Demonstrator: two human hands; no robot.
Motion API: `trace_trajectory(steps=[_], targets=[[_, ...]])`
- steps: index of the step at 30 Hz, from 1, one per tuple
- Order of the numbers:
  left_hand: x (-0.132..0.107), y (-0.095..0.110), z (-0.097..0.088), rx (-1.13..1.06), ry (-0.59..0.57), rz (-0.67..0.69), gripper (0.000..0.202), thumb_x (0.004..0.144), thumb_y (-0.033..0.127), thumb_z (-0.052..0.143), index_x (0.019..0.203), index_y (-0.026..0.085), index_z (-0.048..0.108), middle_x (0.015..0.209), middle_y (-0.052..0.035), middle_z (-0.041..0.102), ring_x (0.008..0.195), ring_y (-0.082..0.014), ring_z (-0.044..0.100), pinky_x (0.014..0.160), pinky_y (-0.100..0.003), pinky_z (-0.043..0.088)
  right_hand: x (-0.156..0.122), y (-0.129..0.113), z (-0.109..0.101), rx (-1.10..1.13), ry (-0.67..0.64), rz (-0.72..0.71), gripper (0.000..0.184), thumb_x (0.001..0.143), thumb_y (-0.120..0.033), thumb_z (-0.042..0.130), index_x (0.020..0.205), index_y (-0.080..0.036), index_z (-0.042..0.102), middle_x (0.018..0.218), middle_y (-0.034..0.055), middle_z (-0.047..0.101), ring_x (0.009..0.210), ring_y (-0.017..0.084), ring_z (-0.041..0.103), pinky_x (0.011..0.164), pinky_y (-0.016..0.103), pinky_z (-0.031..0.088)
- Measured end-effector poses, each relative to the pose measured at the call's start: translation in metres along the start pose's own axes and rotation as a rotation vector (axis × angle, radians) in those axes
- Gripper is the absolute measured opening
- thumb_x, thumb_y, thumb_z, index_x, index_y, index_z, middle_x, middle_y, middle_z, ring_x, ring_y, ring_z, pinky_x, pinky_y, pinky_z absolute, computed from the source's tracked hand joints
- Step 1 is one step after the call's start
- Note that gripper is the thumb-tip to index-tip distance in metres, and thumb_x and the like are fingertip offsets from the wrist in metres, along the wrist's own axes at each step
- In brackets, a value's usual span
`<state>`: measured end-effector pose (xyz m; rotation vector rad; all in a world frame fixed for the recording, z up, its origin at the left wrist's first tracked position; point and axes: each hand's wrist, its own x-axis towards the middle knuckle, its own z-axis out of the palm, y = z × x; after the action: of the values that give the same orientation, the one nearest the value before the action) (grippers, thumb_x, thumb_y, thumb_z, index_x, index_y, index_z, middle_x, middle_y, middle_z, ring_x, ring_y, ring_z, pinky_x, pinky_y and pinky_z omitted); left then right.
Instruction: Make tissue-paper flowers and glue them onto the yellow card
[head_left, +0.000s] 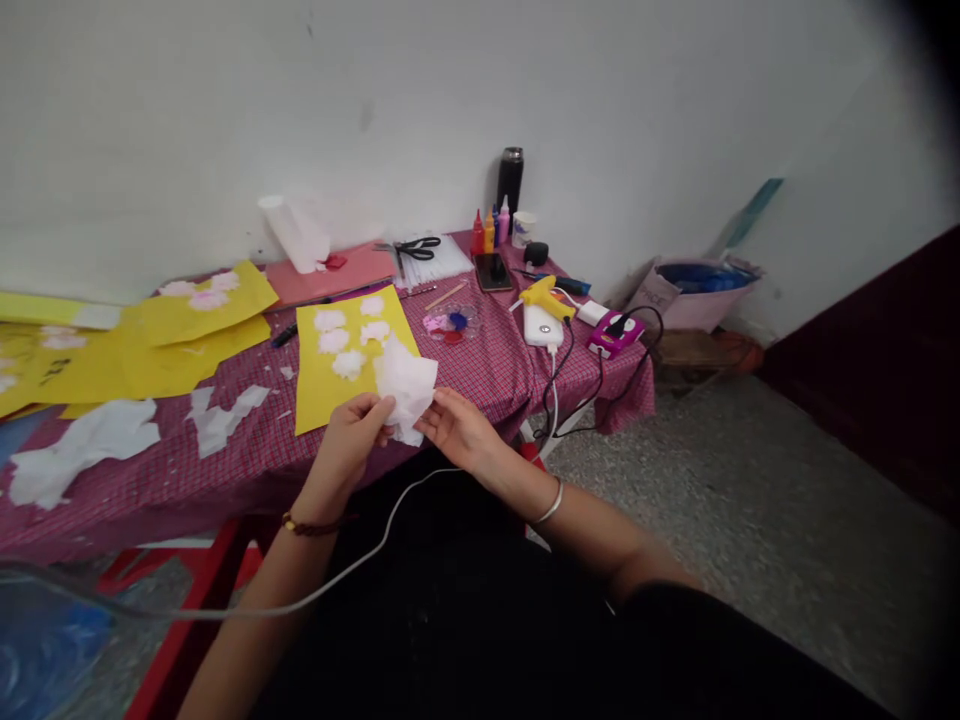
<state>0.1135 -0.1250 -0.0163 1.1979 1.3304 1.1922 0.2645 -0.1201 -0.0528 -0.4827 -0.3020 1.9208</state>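
Both my hands hold one crumpled piece of white tissue paper [406, 388] at the table's near edge. My left hand [351, 440] pinches its lower left side, fingers closed. My right hand [457, 425] grips its right side with fingertips. Just behind lies a yellow paper sheet [330, 385] with several white tissue puffs [349, 363] stuck on it.
The table has a red checked cloth [487, 370]. On it lie more yellow sheets [187, 320], white tissue scraps [82, 450], a pink sheet [330, 275], scissors [417, 247], a phone [493, 271], paint bottles [489, 230], a black flask [510, 180], a yellow glue gun [546, 296]. A white cable [352, 560] crosses my lap.
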Motion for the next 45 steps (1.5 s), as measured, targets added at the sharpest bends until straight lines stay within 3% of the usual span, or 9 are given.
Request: trace_trajectory(steps=[6, 9, 17, 21, 26, 32, 39, 43, 45], targets=[[-0.010, -0.006, 0.004, -0.250, 0.165, 0.020, 0.034, 0.059, 0.031, 0.073, 0.056, 0.020, 0.041, 0.050, 0.0070, 0.046, 0.045, -0.0080, 0.049, 0.042, -0.019, 0.041, 0.002, -0.004, -0.006, -0.022, -0.012, -0.021, 0.016, 0.075, -0.018, 0.071, 0.079, -0.020, 0.056, 0.080, -0.0009, 0.072, 0.073, 0.015, 0.068, 0.070, 0.028, 0.058], [-0.012, -0.001, 0.003, -0.349, 0.220, 0.041, 0.027, 0.056, 0.025, 0.074, 0.069, 0.019, 0.051, 0.061, 0.0061, 0.056, 0.049, -0.0079, 0.052, 0.044, -0.020, 0.044, 0.001, -0.012, -0.008, -0.071, -0.005, -0.012, 0.020, 0.073, -0.020, 0.072, 0.078, -0.021, 0.053, 0.077, -0.0022, 0.070, 0.071, 0.013, 0.067, 0.069, 0.027, 0.057], [-0.017, 0.002, 0.016, -0.302, 0.026, 0.112, 0.023, 0.062, 0.018, 0.074, 0.083, 0.017, 0.066, 0.073, 0.0006, 0.067, 0.057, -0.0099, 0.060, 0.056, -0.021, 0.051, 0.000, -0.038, 0.009, -0.798, -0.159, -0.243, 0.047, 0.072, -0.042, 0.074, 0.109, -0.023, 0.052, 0.083, -0.0028, 0.059, 0.074, 0.013, 0.056, 0.064, 0.024, 0.046], [-0.016, 0.004, 0.021, -0.232, -0.009, 0.132, 0.023, 0.063, 0.020, 0.074, 0.085, 0.017, 0.065, 0.072, 0.0001, 0.067, 0.056, -0.0103, 0.058, 0.052, -0.020, 0.048, 0.012, -0.039, 0.016, -1.166, -0.222, -0.351, 0.032, 0.069, -0.041, 0.073, 0.083, -0.018, 0.056, 0.071, -0.0039, 0.051, 0.065, 0.011, 0.046, 0.057, 0.023, 0.036], [-0.012, 0.004, 0.002, -0.207, 0.211, 0.143, 0.026, 0.057, 0.017, 0.068, 0.083, 0.017, 0.063, 0.070, 0.0018, 0.063, 0.053, -0.0094, 0.054, 0.050, -0.020, 0.044, 0.020, -0.044, 0.008, -1.018, -0.005, -0.414, 0.022, 0.073, -0.035, 0.060, 0.067, -0.020, 0.046, 0.060, -0.0067, 0.041, 0.055, 0.008, 0.035, 0.051, 0.022, 0.027], [-0.009, 0.007, -0.026, 0.145, 0.168, 0.084, 0.034, 0.059, 0.028, 0.071, 0.090, 0.016, 0.065, 0.065, 0.0029, 0.057, 0.053, -0.0114, 0.050, 0.050, -0.023, 0.038, 0.014, -0.042, -0.001, -0.900, -0.004, -0.330, 0.025, 0.070, -0.036, 0.063, 0.067, -0.020, 0.044, 0.058, -0.0076, 0.042, 0.051, 0.008, 0.035, 0.049, 0.021, 0.026], [-0.016, 0.038, -0.003, 0.740, 0.188, 0.514, 0.043, 0.067, 0.033, 0.075, 0.107, 0.020, 0.065, 0.094, -0.0071, 0.063, 0.080, -0.0229, 0.056, 0.073, -0.033, 0.043, 0.005, -0.033, 0.001, -1.014, -0.129, -0.339, 0.029, 0.074, -0.042, 0.065, 0.069, -0.021, 0.046, 0.062, -0.0045, 0.045, 0.056, 0.010, 0.040, 0.052, 0.022, 0.031], [0.012, 0.044, 0.010, 0.923, 0.187, 0.612, 0.012, 0.066, 0.021, 0.070, 0.069, 0.021, 0.059, 0.074, -0.0060, 0.055, 0.077, -0.0259, 0.053, 0.069, -0.032, 0.038, -0.001, -0.036, 0.003, -1.095, -0.231, -0.396, 0.028, 0.074, -0.040, 0.064, 0.067, -0.021, 0.045, 0.066, -0.0034, 0.044, 0.058, 0.010, 0.038, 0.054, 0.023, 0.030], [0.026, 0.045, 0.010, 1.010, 0.192, 0.539, 0.025, 0.072, 0.021, 0.063, 0.054, 0.022, 0.047, 0.060, -0.0033, 0.046, 0.063, -0.0227, 0.047, 0.061, -0.032, 0.031, -0.001, -0.041, -0.001, -1.117, -0.237, -0.419, 0.027, 0.074, -0.039, 0.063, 0.067, -0.020, 0.045, 0.070, -0.0027, 0.046, 0.060, 0.010, 0.039, 0.055, 0.024, 0.031]])
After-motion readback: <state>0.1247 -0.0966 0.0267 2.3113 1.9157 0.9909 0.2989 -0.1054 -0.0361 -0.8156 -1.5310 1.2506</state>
